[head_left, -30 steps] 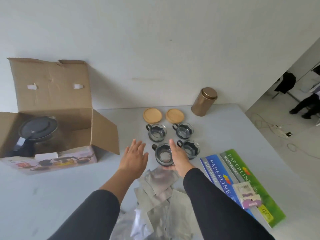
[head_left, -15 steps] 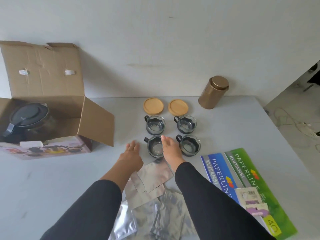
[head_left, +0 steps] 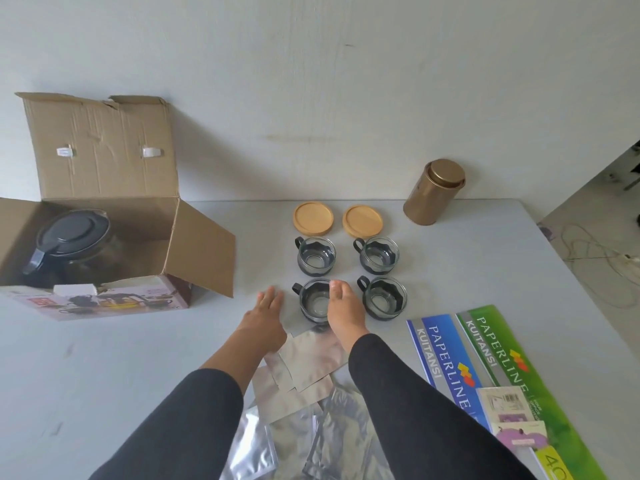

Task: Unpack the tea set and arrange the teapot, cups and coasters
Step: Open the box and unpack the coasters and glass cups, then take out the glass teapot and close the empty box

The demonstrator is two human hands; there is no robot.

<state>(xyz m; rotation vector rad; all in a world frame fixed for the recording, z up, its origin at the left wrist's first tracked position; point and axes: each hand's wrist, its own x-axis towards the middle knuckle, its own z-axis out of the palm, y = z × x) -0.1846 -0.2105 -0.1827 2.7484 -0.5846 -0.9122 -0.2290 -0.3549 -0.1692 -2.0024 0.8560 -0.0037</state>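
the teapot (head_left: 74,242) sits in the open box (head_left: 104,188) - 4 cups (head_left: 317,256) near 2 coasters (head_left: 313,218). right hand (head_left: 344,311) touches the front cup (head_left: 315,299), fingers straight; left hand (head_left: 265,315) flat, holding nothing - a push could tip the glass.

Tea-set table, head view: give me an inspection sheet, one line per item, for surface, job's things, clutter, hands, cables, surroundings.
Surface: pale grey table, set against a white wall.
Job's things: teapot inside the open cardboard box; four glass cups in a two-by-two block; two wooden coasters side by side behind them.
Clutter: silver foil pouches, two Paperline receipt books, small cards on them, gold tin.
Hands: left hand flat, fingers straight, beside the near-left cup; right hand at that cup's rim, grip unclear.
Cables: loose cables on the floor, right.
Surroundings: nothing else seen.
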